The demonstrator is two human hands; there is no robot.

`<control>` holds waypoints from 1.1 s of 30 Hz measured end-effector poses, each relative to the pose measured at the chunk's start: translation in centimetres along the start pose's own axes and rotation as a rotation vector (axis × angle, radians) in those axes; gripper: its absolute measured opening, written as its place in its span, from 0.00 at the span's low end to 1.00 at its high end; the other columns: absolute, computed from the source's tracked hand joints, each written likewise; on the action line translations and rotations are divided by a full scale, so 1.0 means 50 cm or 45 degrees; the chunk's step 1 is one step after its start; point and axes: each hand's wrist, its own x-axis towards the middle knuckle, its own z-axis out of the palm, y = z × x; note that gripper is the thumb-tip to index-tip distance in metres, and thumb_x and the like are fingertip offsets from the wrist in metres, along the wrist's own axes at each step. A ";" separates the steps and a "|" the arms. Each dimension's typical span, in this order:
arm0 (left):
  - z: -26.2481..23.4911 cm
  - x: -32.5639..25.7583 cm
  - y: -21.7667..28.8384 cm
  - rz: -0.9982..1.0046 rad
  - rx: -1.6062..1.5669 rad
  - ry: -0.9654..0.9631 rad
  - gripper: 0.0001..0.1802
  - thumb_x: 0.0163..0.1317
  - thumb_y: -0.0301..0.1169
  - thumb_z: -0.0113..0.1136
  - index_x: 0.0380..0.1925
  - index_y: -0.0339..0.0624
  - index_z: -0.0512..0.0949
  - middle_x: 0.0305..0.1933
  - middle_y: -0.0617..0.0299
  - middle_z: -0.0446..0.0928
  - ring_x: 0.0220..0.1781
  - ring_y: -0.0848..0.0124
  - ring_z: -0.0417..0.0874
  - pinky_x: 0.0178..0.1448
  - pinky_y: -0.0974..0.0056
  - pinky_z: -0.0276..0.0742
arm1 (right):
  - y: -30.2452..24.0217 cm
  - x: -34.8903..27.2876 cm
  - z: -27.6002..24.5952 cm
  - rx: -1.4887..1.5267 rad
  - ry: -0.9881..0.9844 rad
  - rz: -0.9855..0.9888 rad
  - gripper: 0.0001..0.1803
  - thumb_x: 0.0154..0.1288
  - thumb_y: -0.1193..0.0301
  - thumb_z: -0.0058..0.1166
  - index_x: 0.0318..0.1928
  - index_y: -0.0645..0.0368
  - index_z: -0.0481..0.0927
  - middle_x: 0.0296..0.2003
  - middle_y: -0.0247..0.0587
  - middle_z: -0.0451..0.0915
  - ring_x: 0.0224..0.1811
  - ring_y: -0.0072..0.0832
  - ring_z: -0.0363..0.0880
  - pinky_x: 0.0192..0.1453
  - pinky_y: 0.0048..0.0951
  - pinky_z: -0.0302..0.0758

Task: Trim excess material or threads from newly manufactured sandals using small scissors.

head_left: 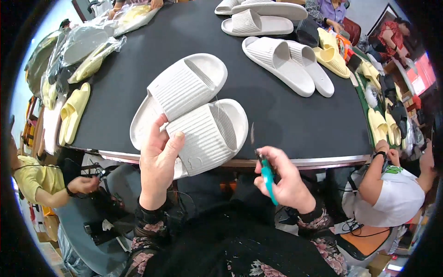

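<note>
- While your left hand [159, 159] holds the white slipper [207, 134] tight, keep it flat on the worktop [286, 120].
- Your right hand [286, 180] squeezes the teal snips [267, 177]; cut just beside your grip.

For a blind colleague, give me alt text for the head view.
The left hand holds a pair of white ribbed slides at the edge of a black table, while the right hand grips a teal-handled tool. More slides lie beyond.

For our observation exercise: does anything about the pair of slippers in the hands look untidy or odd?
Yes. A thin loose thread sticks up from the white slippers held by the left hand. The right hand holds a teal-handled cutter nearby.
</note>
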 end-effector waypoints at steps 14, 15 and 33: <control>-0.011 -0.029 0.000 0.079 0.143 0.051 0.27 0.64 0.22 0.52 0.61 0.26 0.56 0.48 0.50 0.76 0.48 0.74 0.76 0.51 0.72 0.69 | -0.009 -0.009 0.042 -0.360 -0.010 0.042 0.27 0.51 0.76 0.63 0.53 0.62 0.68 0.39 0.45 0.77 0.33 0.30 0.79 0.37 0.27 0.75; -0.009 -0.029 -0.002 0.085 0.144 0.045 0.28 0.63 0.22 0.52 0.61 0.26 0.56 0.48 0.50 0.76 0.47 0.74 0.76 0.50 0.72 0.70 | -0.008 -0.007 0.040 -0.385 -0.023 0.023 0.27 0.51 0.76 0.63 0.53 0.62 0.69 0.39 0.46 0.77 0.34 0.31 0.79 0.37 0.28 0.75; 0.015 -0.034 -0.010 0.103 0.285 -0.033 0.28 0.62 0.20 0.52 0.61 0.26 0.54 0.41 0.53 0.77 0.40 0.77 0.76 0.44 0.75 0.70 | 0.001 0.016 0.040 -0.429 0.047 -0.098 0.26 0.51 0.75 0.63 0.51 0.65 0.69 0.34 0.51 0.78 0.34 0.40 0.81 0.39 0.33 0.76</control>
